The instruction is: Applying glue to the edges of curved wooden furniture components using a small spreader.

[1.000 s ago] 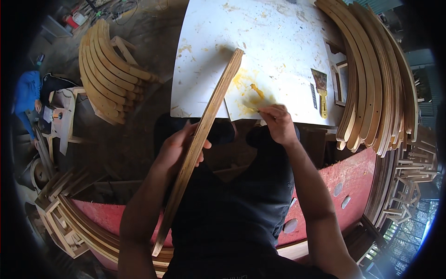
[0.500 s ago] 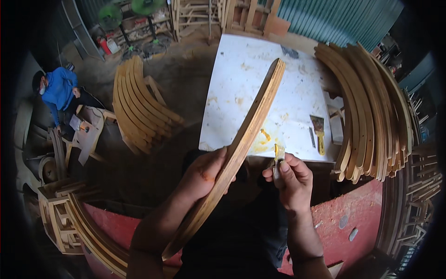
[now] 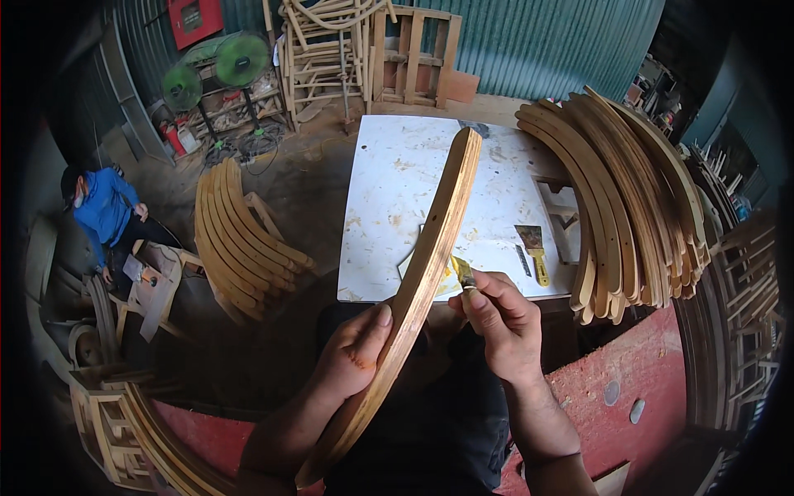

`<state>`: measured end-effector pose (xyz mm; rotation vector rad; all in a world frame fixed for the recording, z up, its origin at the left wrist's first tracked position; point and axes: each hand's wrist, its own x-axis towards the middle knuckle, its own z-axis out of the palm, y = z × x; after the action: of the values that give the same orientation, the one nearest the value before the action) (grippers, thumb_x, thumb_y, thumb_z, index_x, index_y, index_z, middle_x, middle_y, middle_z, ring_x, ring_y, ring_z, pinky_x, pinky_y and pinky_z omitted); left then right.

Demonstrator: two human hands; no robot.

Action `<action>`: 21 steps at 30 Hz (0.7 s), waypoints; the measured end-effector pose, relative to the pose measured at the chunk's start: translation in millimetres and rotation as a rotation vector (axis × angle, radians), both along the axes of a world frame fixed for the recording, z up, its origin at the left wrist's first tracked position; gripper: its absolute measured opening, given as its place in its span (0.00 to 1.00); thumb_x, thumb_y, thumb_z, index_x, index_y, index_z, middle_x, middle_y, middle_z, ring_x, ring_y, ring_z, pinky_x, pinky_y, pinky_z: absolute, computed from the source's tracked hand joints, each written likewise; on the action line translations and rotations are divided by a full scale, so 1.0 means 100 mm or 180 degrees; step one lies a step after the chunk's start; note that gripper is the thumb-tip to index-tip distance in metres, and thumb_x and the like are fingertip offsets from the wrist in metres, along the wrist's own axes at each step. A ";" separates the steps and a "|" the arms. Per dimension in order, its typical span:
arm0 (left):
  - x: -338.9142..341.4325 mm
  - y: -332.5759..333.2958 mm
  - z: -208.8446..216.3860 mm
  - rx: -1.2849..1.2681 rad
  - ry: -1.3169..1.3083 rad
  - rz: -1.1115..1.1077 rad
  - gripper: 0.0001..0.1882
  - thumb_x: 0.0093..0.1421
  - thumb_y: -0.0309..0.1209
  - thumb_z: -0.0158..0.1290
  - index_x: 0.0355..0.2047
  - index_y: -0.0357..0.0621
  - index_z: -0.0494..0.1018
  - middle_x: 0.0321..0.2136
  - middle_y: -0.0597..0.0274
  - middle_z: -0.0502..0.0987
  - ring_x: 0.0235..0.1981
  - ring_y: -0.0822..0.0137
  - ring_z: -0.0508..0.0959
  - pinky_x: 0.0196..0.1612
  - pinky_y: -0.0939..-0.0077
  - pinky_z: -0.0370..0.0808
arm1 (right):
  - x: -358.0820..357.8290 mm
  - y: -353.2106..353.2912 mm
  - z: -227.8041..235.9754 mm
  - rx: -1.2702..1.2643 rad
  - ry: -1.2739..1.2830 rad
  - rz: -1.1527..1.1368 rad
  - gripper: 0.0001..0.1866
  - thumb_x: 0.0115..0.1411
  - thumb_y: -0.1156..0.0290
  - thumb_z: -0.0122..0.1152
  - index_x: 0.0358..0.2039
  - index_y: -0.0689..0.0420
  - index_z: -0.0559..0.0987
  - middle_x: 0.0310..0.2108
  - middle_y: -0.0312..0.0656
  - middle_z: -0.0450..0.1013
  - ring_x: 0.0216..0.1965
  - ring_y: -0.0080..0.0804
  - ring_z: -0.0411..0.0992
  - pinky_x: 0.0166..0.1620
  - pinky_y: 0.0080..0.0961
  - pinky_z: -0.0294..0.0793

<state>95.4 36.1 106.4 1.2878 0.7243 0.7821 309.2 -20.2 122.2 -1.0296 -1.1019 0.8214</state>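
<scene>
A long curved wooden piece [image 3: 438, 227] slants upward across my view, its far end over the white tabletop [image 3: 372, 182]. My left hand [image 3: 357, 351] is wrapped round its lower half, thumb on top. Between the thumb and fingers of my right hand [image 3: 509, 335] is a small putty knife [image 3: 464, 273] with yellow paste on its blade. The blade is close to the right edge of the wood; whether it touches I cannot tell. Behind the wood, a pale sheet with yellow smears [image 3: 407, 263] lies partly hidden on the table.
A wide scraper [image 3: 538, 263] and a thin dark strip [image 3: 523, 260] lie on the table's right. Curved wooden pieces are stacked at the right [image 3: 612, 198] and left [image 3: 240, 240]. A person in blue [image 3: 107, 207] sits far left. A red board [image 3: 616, 388] spans below right.
The putty knife in my right hand has come leftward to the edge of the wood. The wooden piece stands a little more upright. My view has tilted up, showing more of the back wall.
</scene>
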 end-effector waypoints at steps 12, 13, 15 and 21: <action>0.08 -0.04 -0.07 0.0160 0.0241 0.0161 0.22 0.78 0.44 0.41 0.55 0.39 0.75 0.31 0.64 0.79 0.28 0.74 0.76 0.34 0.78 0.74 | 0.06 -0.03 0.03 -0.0278 -0.0460 0.0011 0.16 0.73 0.80 0.54 0.59 0.65 0.78 0.49 0.43 0.74 0.46 0.28 0.80 0.50 0.20 0.80; 0.09 -0.04 -0.08 0.0313 0.0236 0.0176 0.25 0.78 0.49 0.40 0.56 0.41 0.74 0.25 0.63 0.78 0.18 0.72 0.76 0.23 0.77 0.74 | 0.07 -0.02 0.02 -0.0282 -0.0457 0.0009 0.16 0.73 0.80 0.54 0.59 0.65 0.78 0.49 0.43 0.74 0.46 0.28 0.80 0.50 0.20 0.80; 0.08 -0.04 -0.09 0.0317 0.0267 0.0198 0.25 0.78 0.48 0.41 0.57 0.41 0.74 0.25 0.63 0.78 0.19 0.73 0.76 0.24 0.77 0.74 | 0.07 0.00 0.01 -0.0316 -0.0796 -0.0076 0.16 0.73 0.80 0.53 0.58 0.65 0.78 0.49 0.43 0.74 0.46 0.29 0.80 0.51 0.21 0.80; 0.10 -0.02 -0.12 0.0422 0.0165 0.0263 0.24 0.78 0.45 0.42 0.61 0.40 0.73 0.30 0.65 0.78 0.26 0.75 0.77 0.31 0.79 0.74 | 0.03 0.06 0.06 -0.0271 -0.1098 -0.0242 0.15 0.72 0.82 0.53 0.57 0.66 0.78 0.47 0.43 0.73 0.46 0.28 0.79 0.51 0.21 0.81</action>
<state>105.7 33.7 94.7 1.4088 0.7817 0.8781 312.1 -14.7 127.8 -1.3103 -1.3170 0.6477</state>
